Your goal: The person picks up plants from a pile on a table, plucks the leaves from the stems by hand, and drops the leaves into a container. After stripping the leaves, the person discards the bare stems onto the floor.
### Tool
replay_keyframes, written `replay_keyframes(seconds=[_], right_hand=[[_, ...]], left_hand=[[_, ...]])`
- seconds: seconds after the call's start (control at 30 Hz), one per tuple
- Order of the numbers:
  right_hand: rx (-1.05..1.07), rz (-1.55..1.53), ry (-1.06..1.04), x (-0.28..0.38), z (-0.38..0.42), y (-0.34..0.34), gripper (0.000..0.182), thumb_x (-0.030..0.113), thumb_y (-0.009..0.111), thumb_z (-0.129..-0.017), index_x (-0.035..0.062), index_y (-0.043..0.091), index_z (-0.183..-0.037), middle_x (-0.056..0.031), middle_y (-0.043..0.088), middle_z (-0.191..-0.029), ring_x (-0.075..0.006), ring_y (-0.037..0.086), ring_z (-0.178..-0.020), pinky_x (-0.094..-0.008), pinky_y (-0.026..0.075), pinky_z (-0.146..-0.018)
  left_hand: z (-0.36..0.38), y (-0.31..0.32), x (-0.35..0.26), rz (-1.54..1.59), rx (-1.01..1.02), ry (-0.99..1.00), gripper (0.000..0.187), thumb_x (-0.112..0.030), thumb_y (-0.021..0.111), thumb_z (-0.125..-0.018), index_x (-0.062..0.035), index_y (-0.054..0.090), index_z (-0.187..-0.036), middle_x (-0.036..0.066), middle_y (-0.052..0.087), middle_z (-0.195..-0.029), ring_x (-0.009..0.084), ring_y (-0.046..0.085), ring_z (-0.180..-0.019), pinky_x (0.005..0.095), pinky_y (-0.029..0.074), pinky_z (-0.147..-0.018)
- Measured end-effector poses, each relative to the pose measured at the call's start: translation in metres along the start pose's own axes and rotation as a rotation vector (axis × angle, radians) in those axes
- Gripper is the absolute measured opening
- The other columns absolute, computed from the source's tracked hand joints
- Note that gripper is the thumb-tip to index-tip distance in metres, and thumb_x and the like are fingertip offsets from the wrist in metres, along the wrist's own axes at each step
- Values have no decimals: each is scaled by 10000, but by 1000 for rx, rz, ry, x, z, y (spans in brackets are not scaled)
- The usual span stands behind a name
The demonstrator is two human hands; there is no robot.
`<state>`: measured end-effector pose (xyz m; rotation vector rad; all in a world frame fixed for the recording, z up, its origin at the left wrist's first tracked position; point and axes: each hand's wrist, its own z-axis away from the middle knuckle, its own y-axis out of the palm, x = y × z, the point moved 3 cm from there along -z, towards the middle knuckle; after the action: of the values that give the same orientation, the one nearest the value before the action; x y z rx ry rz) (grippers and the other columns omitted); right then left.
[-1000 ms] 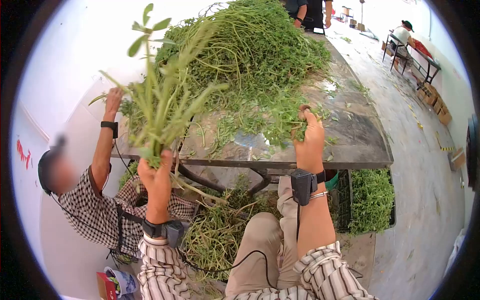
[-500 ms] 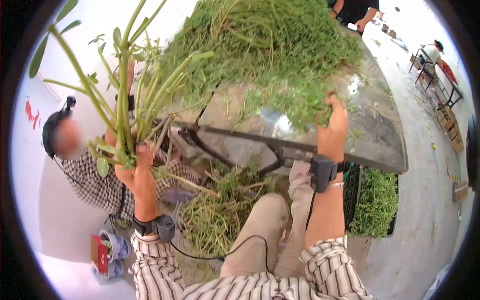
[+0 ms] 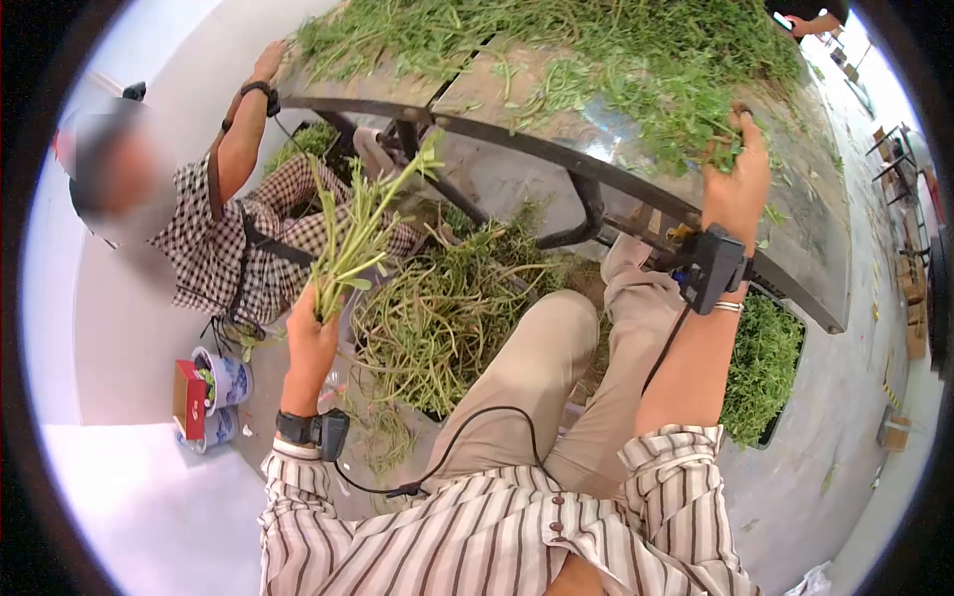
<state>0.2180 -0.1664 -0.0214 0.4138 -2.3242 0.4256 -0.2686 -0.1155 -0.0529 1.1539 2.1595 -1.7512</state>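
My left hand (image 3: 312, 348), low over the floor on the left, is closed round the lower ends of a bunch of green stems (image 3: 354, 243). The thick pale stems fan up and to the right, with few leaves. At the near edge of the table (image 3: 477, 111), my right hand (image 3: 737, 179) is curled against leafy greens (image 3: 686, 124), its fingers partly hidden by the leaves. More of these greens lie in a large heap across the tabletop. Below, a pile of stripped-looking stems (image 3: 447, 328) lies between my left hand and my knees.
A crate of greens (image 3: 763, 372) stands under the table's right end. On the left sits a co-worker in a checked shirt (image 3: 204, 238), one arm on the table. Patterned buckets (image 3: 231, 377) and a red box (image 3: 189, 397) stand behind. Another person's hand (image 3: 820, 24) shows at top right.
My left hand has lowered the stems away from my face, so they look smaller. The view has shifted, showing more floor. My right hand stays at the greens on the table.
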Motion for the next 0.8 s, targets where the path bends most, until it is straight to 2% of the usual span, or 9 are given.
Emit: replay_keyframes(seconds=[0.13, 0.2, 0.43, 0.5, 0.53, 0.6, 0.67, 0.73, 0.8], right_hand=[[38, 210, -106, -3, -1, -2, 300, 60, 568, -837, 22, 561, -1134, -64, 577, -963, -186, 561, -821, -310, 468, -718], [-34, -519, 431, -3, -2, 2, 240, 123, 555, -881, 25, 588, -1098, -52, 568, -963, -155, 531, -795, -316, 452, -676], [-201, -843, 746, -12, -7, 13, 211, 169, 539, -907, 31, 611, -1050, -43, 562, -929, -142, 518, -775, -313, 431, -620], [-49, -702, 609, -16, -5, 11, 346, 23, 542, -823, 33, 551, -1169, -59, 582, -1039, -136, 537, -847, -276, 460, -749], [-59, -698, 595, -19, -3, 10, 346, 23, 542, -823, 33, 551, -1169, -59, 582, -1039, -136, 537, -847, -276, 460, -749], [16, 439, -295, 1, -4, 6, 264, 112, 563, -833, 52, 594, -1088, -34, 572, -941, -129, 523, -786, -260, 450, -688], [-35, 102, 170, -46, -2, 12, 181, 61, 568, -812, 115, 588, -983, -32, 535, -854, -145, 521, -791, -276, 446, -649], [-96, -701, 639, -5, -3, 13, 159, 113, 567, -837, 108, 566, -996, -8, 523, -833, -121, 517, -786, -236, 433, -635], [-208, -873, 826, 7, -4, 12, 149, 158, 538, -872, 101, 546, -1009, 4, 529, -823, -104, 510, -761, -230, 427, -615]], left_hand=[[32, 24, 39, -21, 67, -204, 224, -15, 582, -806, -7, 563, -1029, 206, 595, -883, 353, 574, -787, 333, 464, -712], [50, 38, 65, -18, -21, -129, 227, -19, 587, -803, -15, 562, -1029, 212, 602, -887, 376, 584, -816, 350, 464, -713], [72, 92, 94, -132, 114, -249, 273, -67, 586, -817, -48, 541, -1086, 209, 609, -927, 395, 577, -867, 406, 464, -730], [70, 114, 93, -58, 345, -485, 384, -189, 600, -840, -31, 507, -1177, 224, 568, -1115, 378, 537, -1036, 425, 429, -867], [75, 123, 99, -50, 343, -470, 384, -189, 600, -840, -31, 507, -1177, 224, 568, -1115, 378, 537, -1036, 425, 429, -867], [95, 155, 110, -208, 470, -327, 517, -274, 620, -833, 1, 473, -1245, 218, 480, -1274, 364, 437, -1192, 428, 350, -994], [91, 169, 111, -187, 710, -315, 613, -305, 640, -814, 19, 431, -1291, 204, 412, -1350, 354, 355, -1265, 418, 287, -1058], [78, 173, 101, -78, 686, -348, 557, -281, 627, -826, 17, 457, -1265, 202, 436, -1327, 353, 399, -1230, 420, 324, -1027], [57, 169, 83, -28, 647, -310, 494, -249, 620, -831, 11, 491, -1231, 198, 468, -1293, 354, 433, -1195, 421, 349, -1002]])
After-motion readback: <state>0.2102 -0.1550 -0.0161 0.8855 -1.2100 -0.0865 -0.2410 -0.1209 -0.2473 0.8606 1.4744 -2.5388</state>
